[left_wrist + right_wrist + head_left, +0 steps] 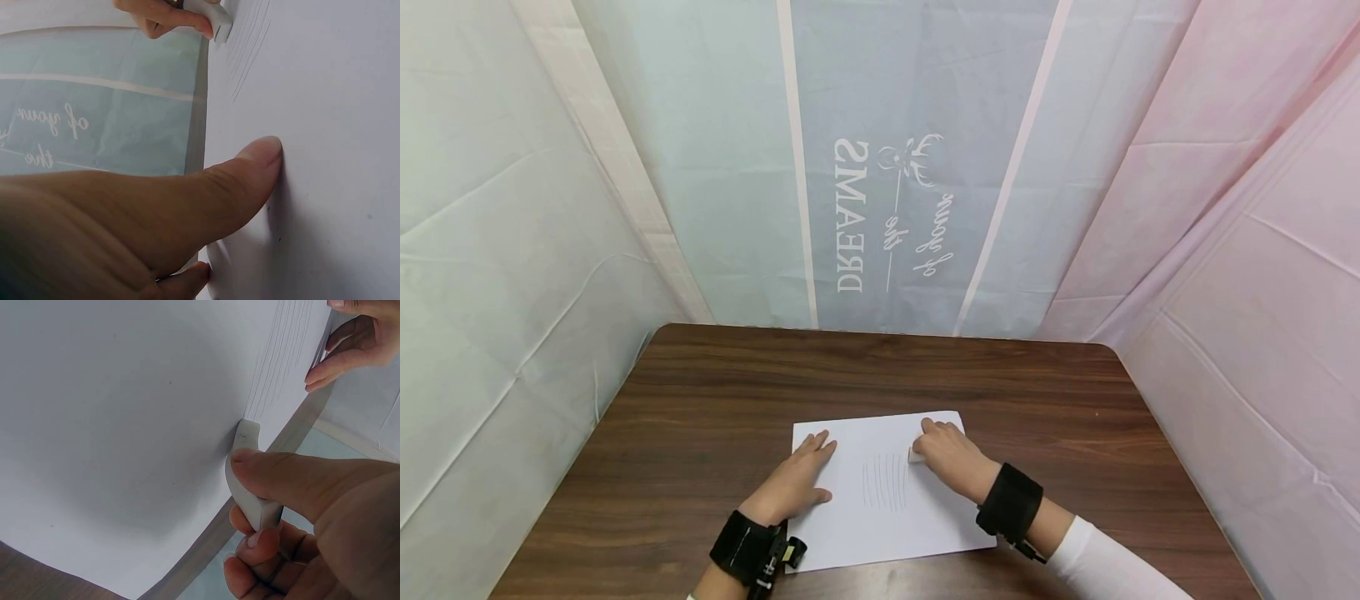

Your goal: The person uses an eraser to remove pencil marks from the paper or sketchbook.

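A white sheet of paper (880, 537) lies on the table, with several thin pencil lines (884, 483) drawn near its middle. My left hand (792, 485) rests flat on the paper's left side, fingers spread and thumb pointing toward the lines. Between the thumb and curled fingers of my right hand (953, 457) is a white eraser (248, 481), bent under the grip. Its tip touches the sheet at the upper end of the rightmost line, and some grey marks show on that tip in the right wrist view.
The dark wood-grain table (715, 400) reaches out around the paper on all sides. Light fabric curtains (917, 83) hang along its back, left and right edges. Several tiny dark specks dot the sheet in the wrist views.
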Demonstrator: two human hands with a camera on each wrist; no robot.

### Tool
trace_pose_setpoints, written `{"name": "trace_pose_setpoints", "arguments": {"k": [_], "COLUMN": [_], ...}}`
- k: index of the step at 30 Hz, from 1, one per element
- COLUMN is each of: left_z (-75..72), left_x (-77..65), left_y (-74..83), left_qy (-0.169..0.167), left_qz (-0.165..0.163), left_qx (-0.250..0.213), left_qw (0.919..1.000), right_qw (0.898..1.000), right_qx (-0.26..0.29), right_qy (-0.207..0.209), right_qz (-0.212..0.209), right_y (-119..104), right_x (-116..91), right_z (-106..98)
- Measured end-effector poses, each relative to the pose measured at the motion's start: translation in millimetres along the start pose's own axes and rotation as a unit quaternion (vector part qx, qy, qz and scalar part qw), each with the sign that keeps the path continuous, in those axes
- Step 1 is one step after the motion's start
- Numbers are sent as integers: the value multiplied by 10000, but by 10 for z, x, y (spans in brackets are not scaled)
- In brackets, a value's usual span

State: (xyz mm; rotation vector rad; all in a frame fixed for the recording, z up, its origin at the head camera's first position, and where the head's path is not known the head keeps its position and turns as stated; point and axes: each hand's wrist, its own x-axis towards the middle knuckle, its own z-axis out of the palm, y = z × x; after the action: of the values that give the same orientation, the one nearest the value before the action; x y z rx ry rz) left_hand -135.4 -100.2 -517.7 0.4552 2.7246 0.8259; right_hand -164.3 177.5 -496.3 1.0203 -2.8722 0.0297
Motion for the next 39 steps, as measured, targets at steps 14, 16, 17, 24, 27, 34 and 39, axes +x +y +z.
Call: {"name": "trace_pose_setpoints", "arguments": {"k": [14, 16, 17, 24, 27, 34, 39], "left_z": [-19, -18, -17, -15, -19, 3, 21], "left_x": [-7, -9, -10, -11, -7, -5, -1], "left_y": [18, 21, 21, 16, 22, 28, 2], "left_qy": [6, 18, 19, -6, -17, -35, -45], "left_qz": [-2, -6, -2, 24, 3, -56, -74], "left_qx": [-60, -63, -59, -23, -29, -22, 28], "left_qw": [10000, 10000, 10000, 10000, 10000, 10000, 10000], "right_qw": [9999, 9999, 9999, 9998, 9997, 9997, 9998], "right_qx": [47, 37, 29, 23, 52, 112, 67], "right_qy": [-73, -77, -64, -63, -95, -94, -77], "right_qz": [126, 146, 148, 180, 203, 207, 181], "right_y": [20, 20, 19, 4, 1, -7, -18], "right_x": [-5, -10, -13, -26, -27, -34, -30], "right_z": [-7, -9, -11, -48, -59, -74, -56]}}
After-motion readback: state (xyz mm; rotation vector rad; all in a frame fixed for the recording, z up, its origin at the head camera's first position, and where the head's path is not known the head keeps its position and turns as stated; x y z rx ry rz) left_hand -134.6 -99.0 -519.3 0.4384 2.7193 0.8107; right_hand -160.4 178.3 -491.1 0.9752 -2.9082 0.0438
